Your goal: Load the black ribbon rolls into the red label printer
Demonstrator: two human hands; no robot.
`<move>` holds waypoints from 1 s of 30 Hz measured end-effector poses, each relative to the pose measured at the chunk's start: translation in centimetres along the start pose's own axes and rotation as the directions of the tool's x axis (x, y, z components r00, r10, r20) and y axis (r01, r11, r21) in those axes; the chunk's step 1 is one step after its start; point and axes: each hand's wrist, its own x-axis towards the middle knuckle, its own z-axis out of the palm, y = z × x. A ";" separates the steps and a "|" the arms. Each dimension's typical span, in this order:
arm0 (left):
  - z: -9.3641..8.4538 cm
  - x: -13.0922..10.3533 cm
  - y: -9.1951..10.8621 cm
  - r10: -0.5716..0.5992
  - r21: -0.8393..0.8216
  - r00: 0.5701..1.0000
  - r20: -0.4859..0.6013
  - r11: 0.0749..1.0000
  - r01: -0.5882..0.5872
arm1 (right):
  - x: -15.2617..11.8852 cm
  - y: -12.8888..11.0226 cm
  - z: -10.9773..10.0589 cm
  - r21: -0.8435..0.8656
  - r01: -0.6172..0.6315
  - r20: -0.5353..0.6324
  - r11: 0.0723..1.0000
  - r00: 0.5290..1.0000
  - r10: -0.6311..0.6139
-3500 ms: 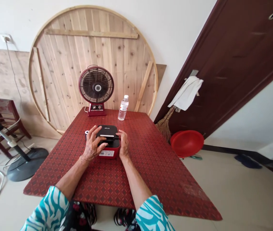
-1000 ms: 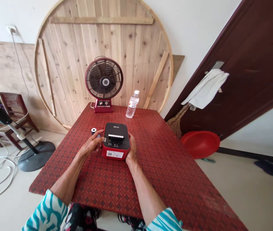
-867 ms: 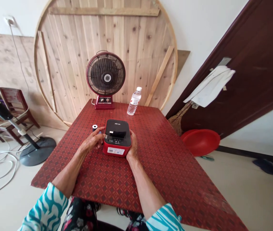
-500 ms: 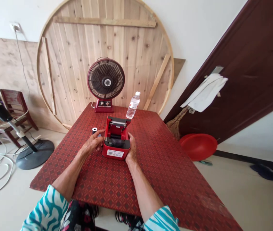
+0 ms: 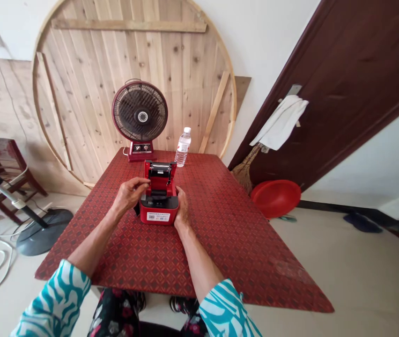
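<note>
A small red printer (image 5: 159,216) rests on the table, its lid (image 5: 160,169) raised and its dark inside showing. A white label (image 5: 158,217) is on the side facing me. My right hand (image 5: 181,208) is wrapped round the printer's right side. At the left edge of the lid, my left hand (image 5: 131,193) has its thumb and forefinger drawn together in a pinch; anything between the fingertips is too small to make out. A black piece (image 5: 136,209) shows beside the printer's left wall, below that hand; its kind is unclear.
A red table fan (image 5: 140,114) and a clear water bottle (image 5: 183,147) stand at the back of the patterned table (image 5: 220,243). A round wooden panel (image 5: 192,84) leans behind. On the floor are a red basin (image 5: 277,199) and a fan stand (image 5: 45,231).
My left hand has risen from the printer's lower left side to the edge of its open lid. The small dark roll with a white end no longer shows. The whole view has shifted.
</note>
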 end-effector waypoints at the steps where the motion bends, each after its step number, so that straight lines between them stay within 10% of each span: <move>1: 0.1 0.7 0.6 0.041 0.057 0.995 0.093 0.997 -0.046 | 0.0 0.0 0.0 0.018 -0.016 -0.001 1.000 1.000 0.016; 9: 2.5 6.1 3.0 -0.105 0.269 0.826 0.553 0.961 -0.058 | 0.4 0.6 -0.3 0.018 -0.061 0.025 0.998 0.998 0.061; 19: 4.4 7.6 2.3 -0.203 0.571 0.769 0.605 0.784 -0.242 | 0.5 1.0 -0.1 0.059 -0.095 0.026 0.994 0.995 0.093; 25: 4.5 7.0 3.5 -0.313 0.689 0.653 0.689 0.563 -0.457 | 0.7 1.4 -0.1 0.088 -0.095 0.021 0.992 0.995 0.094; 30: 4.1 6.1 4.7 -0.261 0.741 0.712 0.651 0.422 -0.522 | 0.7 1.2 0.0 0.098 -0.113 0.029 0.989 0.993 0.111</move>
